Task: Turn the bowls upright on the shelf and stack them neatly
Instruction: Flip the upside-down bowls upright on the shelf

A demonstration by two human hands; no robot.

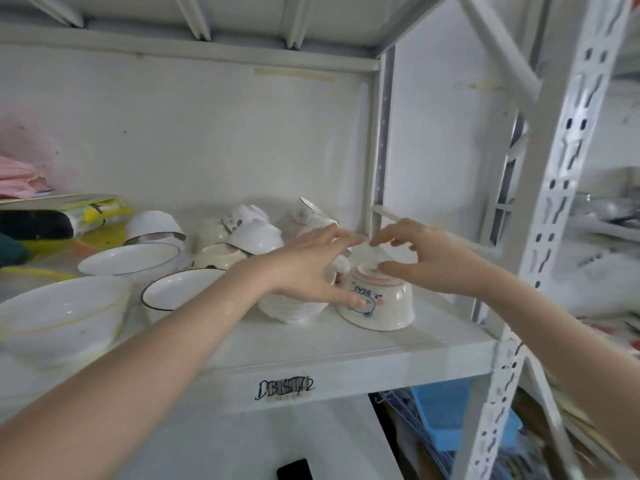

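An upside-down white bowl with blue and pink pattern (384, 303) sits near the front right of the white shelf (346, 351). My left hand (311, 268) reaches over it with spread fingers, its thumb touching the bowl's left side. My right hand (422, 254) hovers above the bowl's foot ring, fingers loosely bent, holding nothing. Under my left hand lies a ribbed white bowl (294, 308). Behind them several white bowls (256, 237) lie jumbled, some overturned, some tilted. Another overturned bowl (154, 226) stands further left.
Upright black-rimmed bowls (176, 289) (128, 259) and a large white bowl (59, 317) fill the shelf's left half. Cloth and bags (52, 216) are piled at the far left. A perforated metal upright (540, 237) stands at the right. A blue bin (446, 414) sits below.
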